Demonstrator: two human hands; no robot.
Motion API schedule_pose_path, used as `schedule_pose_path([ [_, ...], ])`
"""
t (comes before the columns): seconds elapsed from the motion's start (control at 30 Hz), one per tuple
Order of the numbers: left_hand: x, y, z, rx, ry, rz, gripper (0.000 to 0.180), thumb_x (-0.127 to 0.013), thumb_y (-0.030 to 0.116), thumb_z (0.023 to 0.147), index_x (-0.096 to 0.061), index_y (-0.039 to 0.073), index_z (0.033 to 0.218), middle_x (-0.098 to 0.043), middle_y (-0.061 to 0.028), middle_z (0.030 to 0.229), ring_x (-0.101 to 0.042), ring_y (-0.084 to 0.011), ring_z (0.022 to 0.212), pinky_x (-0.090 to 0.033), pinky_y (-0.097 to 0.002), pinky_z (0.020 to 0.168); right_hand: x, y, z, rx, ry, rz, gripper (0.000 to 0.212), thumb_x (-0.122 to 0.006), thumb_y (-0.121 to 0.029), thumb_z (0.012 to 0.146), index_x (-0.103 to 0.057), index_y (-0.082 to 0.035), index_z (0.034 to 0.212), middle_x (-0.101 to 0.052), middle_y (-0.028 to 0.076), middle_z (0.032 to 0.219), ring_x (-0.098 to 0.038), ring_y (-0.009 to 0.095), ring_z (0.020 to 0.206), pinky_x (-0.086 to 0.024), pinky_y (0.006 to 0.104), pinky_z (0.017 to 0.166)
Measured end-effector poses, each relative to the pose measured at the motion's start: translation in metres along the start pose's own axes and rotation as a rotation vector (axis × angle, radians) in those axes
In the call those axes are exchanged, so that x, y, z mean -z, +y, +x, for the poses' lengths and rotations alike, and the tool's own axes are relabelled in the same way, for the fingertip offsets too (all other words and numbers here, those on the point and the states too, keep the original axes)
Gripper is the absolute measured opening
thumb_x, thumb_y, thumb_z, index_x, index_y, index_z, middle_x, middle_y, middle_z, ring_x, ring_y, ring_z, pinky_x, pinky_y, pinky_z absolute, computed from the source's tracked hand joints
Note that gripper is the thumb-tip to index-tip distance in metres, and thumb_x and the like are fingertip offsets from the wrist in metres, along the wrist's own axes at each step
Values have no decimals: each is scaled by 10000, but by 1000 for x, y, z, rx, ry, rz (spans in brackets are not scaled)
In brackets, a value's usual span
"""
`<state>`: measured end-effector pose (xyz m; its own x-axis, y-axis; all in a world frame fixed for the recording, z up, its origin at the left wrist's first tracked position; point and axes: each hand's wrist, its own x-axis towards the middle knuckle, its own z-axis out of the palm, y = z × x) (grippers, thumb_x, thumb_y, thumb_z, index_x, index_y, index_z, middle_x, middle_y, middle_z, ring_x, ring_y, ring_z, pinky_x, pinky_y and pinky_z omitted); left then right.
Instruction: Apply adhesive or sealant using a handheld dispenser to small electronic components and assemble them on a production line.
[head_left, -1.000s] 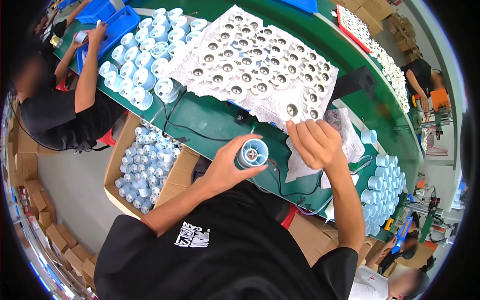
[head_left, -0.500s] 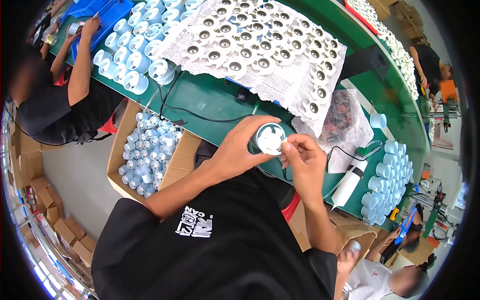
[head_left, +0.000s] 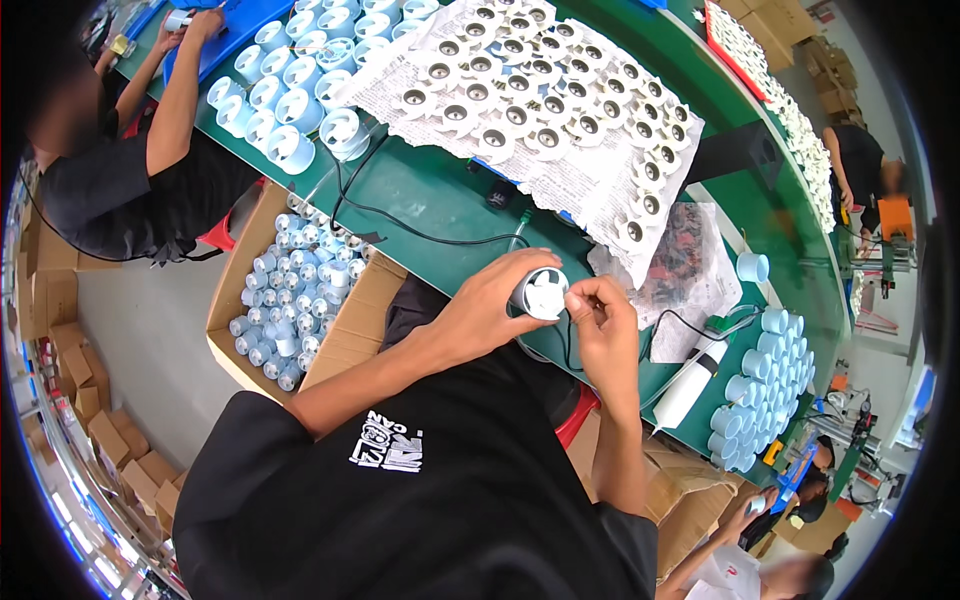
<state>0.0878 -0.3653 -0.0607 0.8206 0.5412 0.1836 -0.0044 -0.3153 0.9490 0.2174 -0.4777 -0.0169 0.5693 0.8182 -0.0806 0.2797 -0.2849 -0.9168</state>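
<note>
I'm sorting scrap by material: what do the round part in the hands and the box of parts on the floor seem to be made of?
The round part, held by the left hand and touched by the right hand, looks like moulded plastic: pale, smooth, slightly glossy. The box looks like brown corrugated cardboard, matte, with folded flaps.

You hold a small round fan housing (head_left: 541,294) that is white inside with a dark rim. The bench (head_left: 440,195) is deep green. The cups (head_left: 290,95) on it are pale blue, as are the parts filling the brown cardboard box (head_left: 236,300). The sheet (head_left: 560,170) is white, dotted with grey-centred white discs. Your shirt (head_left: 430,500) is black with white print.
</note>
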Motion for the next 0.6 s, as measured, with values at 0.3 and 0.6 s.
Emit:
schedule_pose_path([
  [0.3, -4, 8, -1, 84, -39, -56, 551, -758, 74, 717, -514, 38, 1210, -545, -144, 1254, -519, -319, 1182, -427, -377, 971, -5, -2, -13, 129, 181, -41, 128, -622, -45, 870, -578, 17, 972, -543, 86, 893, -530, 166, 674, -438, 293, 599],
  [0.6, -4, 7, -5, -114, -74, 177, 520, -749, 114, 723, -532, 42, 1190, -566, -152, 1169, -529, -331, 1105, -428, -405, 930, 1, -13, -19, 527, 250, -413, 274, -634, -15, 817, -485, 10, 589, -431, 110, 630, -393, 230, 530, -306, 361, 474],
])
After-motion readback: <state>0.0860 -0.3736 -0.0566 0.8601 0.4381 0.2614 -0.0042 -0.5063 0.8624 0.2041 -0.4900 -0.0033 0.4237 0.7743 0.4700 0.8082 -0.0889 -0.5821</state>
